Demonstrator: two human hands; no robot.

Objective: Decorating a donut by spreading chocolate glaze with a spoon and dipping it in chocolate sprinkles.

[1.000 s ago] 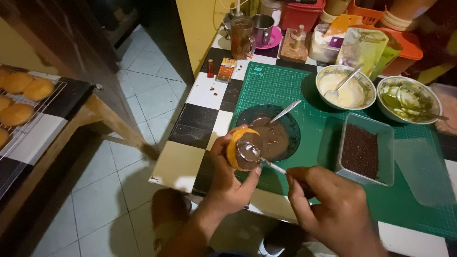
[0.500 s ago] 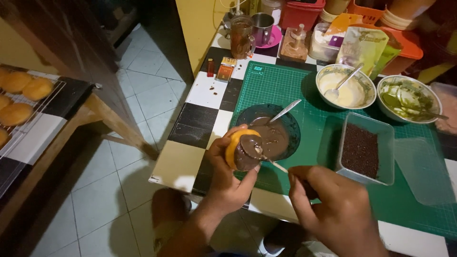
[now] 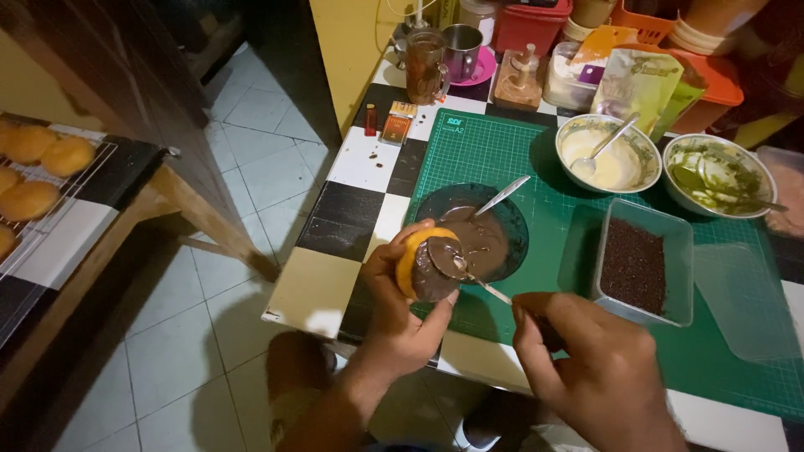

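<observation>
My left hand (image 3: 402,314) holds a round orange-brown doughnut (image 3: 412,258) on edge beside the dark bowl (image 3: 512,219) of chocolate glaze. Brown glaze covers most of the doughnut's face. My right hand (image 3: 590,368) grips a thin metal utensil (image 3: 486,286) whose tip touches the glazed face. A spoon (image 3: 501,197) rests in the chocolate bowl.
A green cutting mat (image 3: 494,155) covers the checkered table. On it stand a clear tub of chocolate sprinkles (image 3: 634,264), a bowl of white cream (image 3: 607,152) and a bowl of green glaze (image 3: 722,174). Jars, mugs and packets crowd the back. Plain doughnuts lie on a wire rack (image 3: 38,180) at the left.
The utensil tip has shifted slightly across the doughnut's face, spreading the brown glaze. Both hands stay in nearly the same place.
</observation>
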